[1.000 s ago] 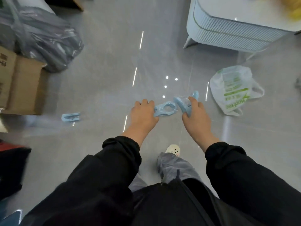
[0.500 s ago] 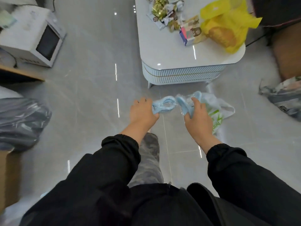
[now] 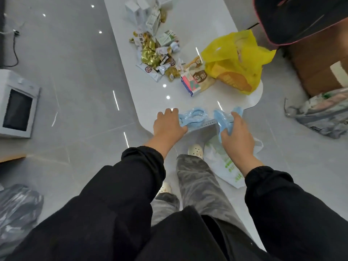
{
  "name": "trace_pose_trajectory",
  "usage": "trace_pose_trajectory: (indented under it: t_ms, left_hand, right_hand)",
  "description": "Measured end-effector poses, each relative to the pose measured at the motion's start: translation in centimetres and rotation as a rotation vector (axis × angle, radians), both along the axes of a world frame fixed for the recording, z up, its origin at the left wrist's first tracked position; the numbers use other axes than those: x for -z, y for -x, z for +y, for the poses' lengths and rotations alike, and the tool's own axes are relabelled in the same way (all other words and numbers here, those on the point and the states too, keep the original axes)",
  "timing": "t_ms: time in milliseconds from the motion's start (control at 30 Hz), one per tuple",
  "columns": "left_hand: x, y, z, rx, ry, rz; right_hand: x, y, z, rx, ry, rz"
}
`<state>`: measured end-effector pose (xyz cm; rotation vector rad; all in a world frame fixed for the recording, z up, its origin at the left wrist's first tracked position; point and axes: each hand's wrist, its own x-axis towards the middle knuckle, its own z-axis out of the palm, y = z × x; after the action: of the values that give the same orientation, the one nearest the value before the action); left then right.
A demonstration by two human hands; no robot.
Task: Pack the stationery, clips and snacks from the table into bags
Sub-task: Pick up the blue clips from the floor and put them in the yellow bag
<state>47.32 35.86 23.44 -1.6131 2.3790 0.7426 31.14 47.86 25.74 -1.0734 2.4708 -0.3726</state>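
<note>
My left hand grips a light blue plastic clip over the near end of the white table. A second light blue clip is held in my right hand, just past the table's near edge. A pile of wrapped snacks and small white boxes lies on the table farther off. Beside it sits a yellow plastic bag with something orange inside, and a small printed box. A white bag with green print lies on the floor below my right hand.
A white appliance with a dark window stands on the floor at left. A grey plastic bag lies at lower left. At right are a cardboard box and a patterned bag. My feet in white shoes stand near the table's end.
I have stepped from open floor up to the table. Both hands still hold the blue clips, which have moved from above the floor to the table's near end.
</note>
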Motion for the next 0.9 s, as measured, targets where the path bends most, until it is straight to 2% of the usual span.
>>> trace_pose_trajectory:
  t_ms: [267,467,567,667,733,800,900]
  left_hand:
    - [0.7,17.6,-9.0,-0.037,-0.077,0.164]
    - [1.5,27.8,-14.1,-0.006,-0.115,0.178]
    - [1.2,31.4,-16.4,-0.075,-0.242,0.219]
    - [1.7,35.0,-18.1,-0.231,-0.454,0.426]
    - [2.7,37.1,-19.0,-0.341,-0.56,0.501]
    - [4.0,38.4,-19.7,-0.333,-0.539,0.448]
    - [6.0,38.5,-20.7,-0.281,-0.392,0.278]
  right_hand:
    - [1.8,15.5,-9.2,0.155,0.041,-0.026]
    - [1.7,25.9,-15.2,0.246,0.075,0.003]
    - [1.8,28.9,-17.6,0.282,0.101,-0.02]
    - [2.3,30.9,-19.6,0.339,0.145,-0.03]
    - [2.8,31.9,-20.6,0.372,0.158,-0.028]
    - [3.5,32.5,-21.4,0.386,0.157,-0.025]
    - [4.6,32.9,-22.4,0.387,0.137,-0.026]
